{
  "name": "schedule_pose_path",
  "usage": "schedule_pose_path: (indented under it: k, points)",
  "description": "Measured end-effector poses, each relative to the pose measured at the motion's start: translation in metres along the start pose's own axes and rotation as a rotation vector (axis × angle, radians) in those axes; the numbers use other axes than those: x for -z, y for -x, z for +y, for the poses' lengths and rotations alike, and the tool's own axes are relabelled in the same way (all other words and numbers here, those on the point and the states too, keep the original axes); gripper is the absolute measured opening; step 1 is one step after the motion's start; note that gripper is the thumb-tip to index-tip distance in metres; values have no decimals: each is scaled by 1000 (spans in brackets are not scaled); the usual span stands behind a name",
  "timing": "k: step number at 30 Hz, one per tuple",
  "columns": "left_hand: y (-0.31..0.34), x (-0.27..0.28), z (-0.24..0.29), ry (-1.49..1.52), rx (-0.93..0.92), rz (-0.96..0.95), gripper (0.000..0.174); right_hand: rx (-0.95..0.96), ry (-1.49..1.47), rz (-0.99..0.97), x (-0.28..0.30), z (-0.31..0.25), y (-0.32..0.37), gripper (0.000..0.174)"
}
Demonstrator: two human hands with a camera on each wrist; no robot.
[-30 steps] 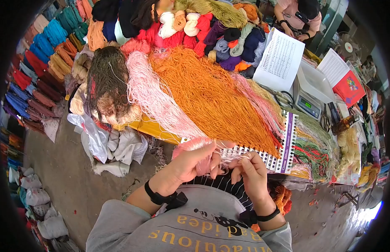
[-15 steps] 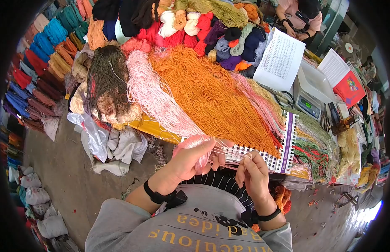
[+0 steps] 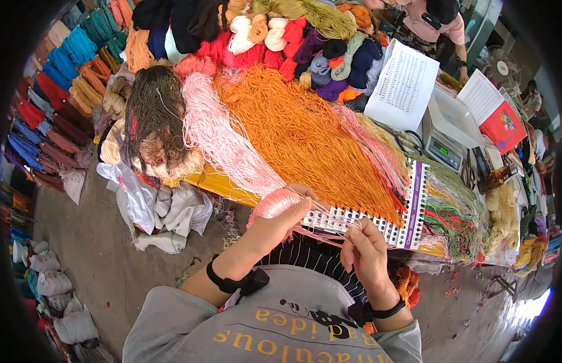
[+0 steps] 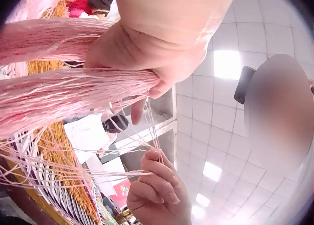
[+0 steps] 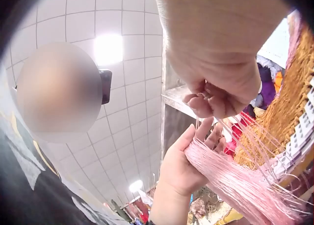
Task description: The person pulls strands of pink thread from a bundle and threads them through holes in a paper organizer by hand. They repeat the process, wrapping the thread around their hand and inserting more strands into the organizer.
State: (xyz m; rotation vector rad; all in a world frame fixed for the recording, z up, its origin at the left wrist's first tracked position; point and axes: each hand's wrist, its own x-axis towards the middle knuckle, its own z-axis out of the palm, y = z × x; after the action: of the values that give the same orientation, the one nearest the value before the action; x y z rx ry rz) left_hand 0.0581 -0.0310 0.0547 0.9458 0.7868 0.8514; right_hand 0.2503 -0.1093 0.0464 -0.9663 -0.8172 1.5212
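My left hand (image 3: 273,231) grips a pink thread skein (image 3: 276,204), which passes between its thumb and fingers. Two thick bundles of the skein show in the left wrist view. With thumb and fingertips, my right hand (image 3: 367,245) pinches several thin pink strands (image 4: 122,174). These strands stretch taut between the hands, and some loose ends hang below the skein. Behind the hands, a long pale pink hank (image 3: 223,133) lies on the table beside a wide spread of orange thread (image 3: 293,139).
White perforated cards (image 3: 414,206) line the table's near edge. Right of them lie green and mixed threads (image 3: 456,212). A digital scale (image 3: 444,148), scissors (image 3: 410,142) and a printed sheet (image 3: 403,85) sit farther back. Another person (image 3: 432,24) stands across the table; coloured hanks (image 3: 81,48) fill the left.
The strands between my hands have been drawn out straighter and longer. My left fingers have shifted up and away behind the skein; the right hand stays nearly in place. The other person's arms have spread.
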Motion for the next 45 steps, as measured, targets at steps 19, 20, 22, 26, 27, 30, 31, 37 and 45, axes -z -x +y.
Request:
schedule_pose_path:
  k: [19, 20, 22, 26, 27, 30, 31, 37, 45]
  points:
    - [-1, 5, 3, 117, 43, -244, 54, -108, 158, -40, 0, -1, 6, 23]
    - [-1, 5, 4, 117, 42, -243, 54, -108, 157, -41, -1, -5, 6, 23]
    - [-1, 5, 7, 145, 107, -273, 55, -265, 161, -273, -3, -14, 5, 25]
    - [-9, 17, -8, 151, 146, -444, 64, -183, -131, -455, 12, -10, 9, 27]
    - [-8, 17, -7, 151, 146, -444, 64, -68, -207, -369, 14, -6, 9, 27]
    - [-9, 15, -9, 620, 186, -611, 62, 144, -575, -112, 21, -3, -6, 24]
    - [-9, 14, -8, 620, 184, -612, 62, 144, -724, 32, 18, -10, -7, 22]
    - [-11, 15, -4, 520, 31, -538, 55, 219, -965, 239, 56, -6, -19, 23]
    - [-2, -18, -6, 281, 9, -448, 51, 68, 313, 51, -13, -2, -8, 13]
